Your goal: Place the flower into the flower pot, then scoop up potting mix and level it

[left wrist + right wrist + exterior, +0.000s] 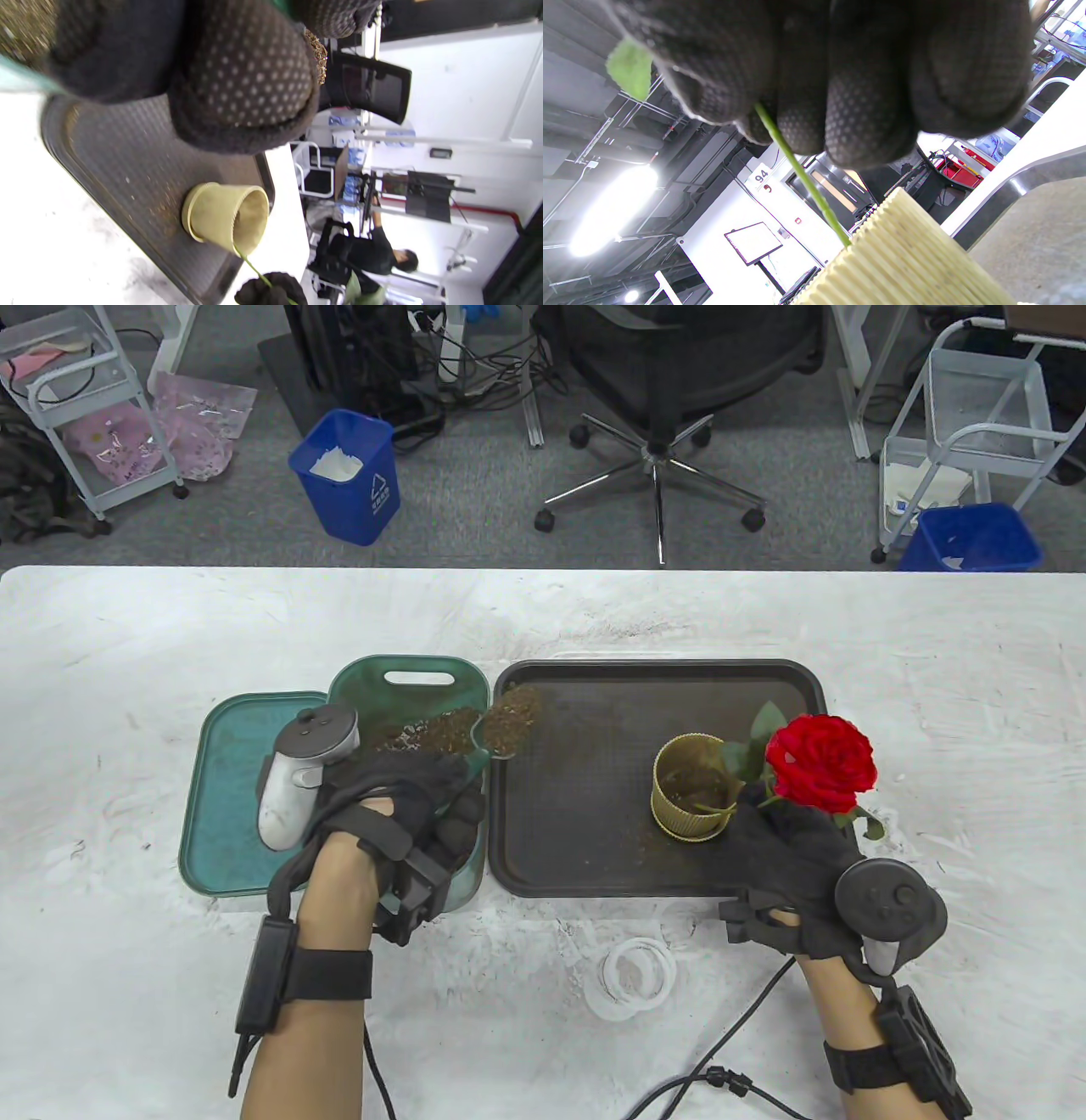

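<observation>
Right hand (793, 857) pinches flower (819, 763) stem above pot (691, 797).

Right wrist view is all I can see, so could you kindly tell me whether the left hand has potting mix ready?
Observer: Yes. The left hand grips a scoop heaped with brown potting mix, held over the left edge of the dark plastic tray.
Operator: Thank you. Where is the bloom?
Observer: The red rose leans out past the right rim of the ribbed cream pot, and the right hand pinches its stem.
</observation>
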Demonstrator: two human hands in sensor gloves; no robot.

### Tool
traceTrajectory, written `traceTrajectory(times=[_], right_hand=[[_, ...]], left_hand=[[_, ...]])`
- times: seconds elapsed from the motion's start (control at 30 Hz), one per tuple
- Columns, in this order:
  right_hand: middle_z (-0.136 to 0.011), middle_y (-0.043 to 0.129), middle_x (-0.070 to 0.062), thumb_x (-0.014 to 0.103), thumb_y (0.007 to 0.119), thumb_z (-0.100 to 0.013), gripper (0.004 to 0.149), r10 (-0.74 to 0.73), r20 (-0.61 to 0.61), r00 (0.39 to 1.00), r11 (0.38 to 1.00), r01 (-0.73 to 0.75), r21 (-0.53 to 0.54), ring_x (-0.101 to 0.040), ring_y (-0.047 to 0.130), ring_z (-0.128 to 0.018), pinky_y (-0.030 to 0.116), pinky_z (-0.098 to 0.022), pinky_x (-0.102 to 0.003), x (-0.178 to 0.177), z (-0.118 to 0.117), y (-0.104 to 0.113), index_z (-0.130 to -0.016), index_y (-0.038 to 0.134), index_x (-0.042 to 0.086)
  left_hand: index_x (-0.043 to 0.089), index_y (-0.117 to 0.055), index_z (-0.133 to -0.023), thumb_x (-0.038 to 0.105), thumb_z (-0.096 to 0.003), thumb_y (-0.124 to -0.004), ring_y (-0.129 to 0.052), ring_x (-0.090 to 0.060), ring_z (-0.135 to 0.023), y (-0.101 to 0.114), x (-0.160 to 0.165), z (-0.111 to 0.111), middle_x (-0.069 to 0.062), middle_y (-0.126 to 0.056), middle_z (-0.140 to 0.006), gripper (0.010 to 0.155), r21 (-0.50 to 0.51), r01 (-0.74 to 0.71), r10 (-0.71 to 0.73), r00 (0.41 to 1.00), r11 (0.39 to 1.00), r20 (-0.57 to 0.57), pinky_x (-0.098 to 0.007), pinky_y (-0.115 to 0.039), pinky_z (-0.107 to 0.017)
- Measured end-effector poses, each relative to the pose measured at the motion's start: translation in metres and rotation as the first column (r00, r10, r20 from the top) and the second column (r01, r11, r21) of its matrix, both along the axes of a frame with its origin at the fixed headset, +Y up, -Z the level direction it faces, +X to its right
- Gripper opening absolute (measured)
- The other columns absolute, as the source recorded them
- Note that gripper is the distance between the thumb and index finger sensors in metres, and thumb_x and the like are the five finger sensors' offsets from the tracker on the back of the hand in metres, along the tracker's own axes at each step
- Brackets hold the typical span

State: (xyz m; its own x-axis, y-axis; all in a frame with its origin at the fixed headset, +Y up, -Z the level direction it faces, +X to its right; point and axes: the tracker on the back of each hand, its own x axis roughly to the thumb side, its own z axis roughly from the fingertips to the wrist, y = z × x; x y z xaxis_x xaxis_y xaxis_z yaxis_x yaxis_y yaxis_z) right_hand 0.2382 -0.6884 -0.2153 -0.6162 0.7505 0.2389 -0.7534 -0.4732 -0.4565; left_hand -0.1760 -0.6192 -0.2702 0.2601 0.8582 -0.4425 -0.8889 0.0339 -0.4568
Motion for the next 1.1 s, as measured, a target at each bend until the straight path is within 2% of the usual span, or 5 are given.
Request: traceTrajectory(times=[0.17,0.4,0.57,0.87,1.1], right_hand=[[-0.063,0.102,-0.013,0.031,0.087,-0.035,0.037,0.005,-0.001,1.000,1.000,-0.005,0.002,-0.034,0.105,-0.038,0.093,-0.026,-0.050,0.000,0.000,0.000,-0.069,0.092,0.018],[-0.063,0.102,-0.013,0.031,0.087,-0.035,0.037,0.000,-0.001,1.000,1.000,0.000,0.000,-0.034,0.105,-0.038,0.093,-0.026,-0.050,0.000,0.000,0.000,-0.069,0.092,0.018],[-0.063,0.102,-0.013,0.031,0.087,-0.035,0.037,-0.001,0.002,1.000,1.000,0.001,-0.002,-0.034,0.105,-0.039,0.093,-0.026,-0.050,0.001,0.000,0.000,-0.069,0.092,0.018],[-0.063,0.102,-0.013,0.031,0.087,-0.035,0.037,-0.001,0.000,1.000,1.000,0.001,-0.002,-0.034,0.105,-0.038,0.093,-0.027,-0.050,0.001,0.000,0.000,-0.069,0.092,0.018],[-0.063,0.102,-0.013,0.031,0.087,-0.035,0.037,0.003,0.002,1.000,1.000,-0.003,0.000,-0.034,0.105,-0.038,0.093,-0.026,-0.050,0.001,0.000,0.000,-0.069,0.092,0.018]], left_hand=[[0.004,-0.062,-0.093,0.040,-0.0472,-0.062,-0.109,-0.008,-0.024,-0.007,0.043,0.000,0.001,-0.092,-0.067,0.058,0.020,-0.050,0.048,0.996,0.999,0.075,-0.026,-0.096,-0.022],[0.004,-0.061,-0.093,0.041,-0.0480,-0.063,-0.110,-0.008,-0.025,-0.039,0.108,0.000,0.001,-0.091,-0.067,0.058,0.017,-0.081,0.077,0.980,0.997,0.183,-0.025,-0.096,-0.022],[0.003,-0.061,-0.092,0.040,-0.0481,-0.063,-0.110,-0.008,-0.025,-0.061,0.134,-0.005,0.000,-0.091,-0.067,0.058,0.005,-0.041,0.040,0.979,0.999,0.202,-0.025,-0.097,-0.022],[0.001,-0.068,-0.088,0.042,-0.0477,-0.071,-0.107,-0.005,-0.008,-0.069,0.159,-0.004,-0.001,-0.097,-0.059,0.058,0.183,0.160,-0.181,0.977,0.970,0.110,-0.023,-0.096,-0.009],[-0.003,-0.079,-0.081,0.042,-0.0448,-0.080,-0.105,-0.004,0.007,-0.049,0.178,0.001,-0.003,-0.104,-0.048,0.057,0.382,0.397,-0.424,0.906,0.835,-0.014,-0.023,-0.097,0.002]])
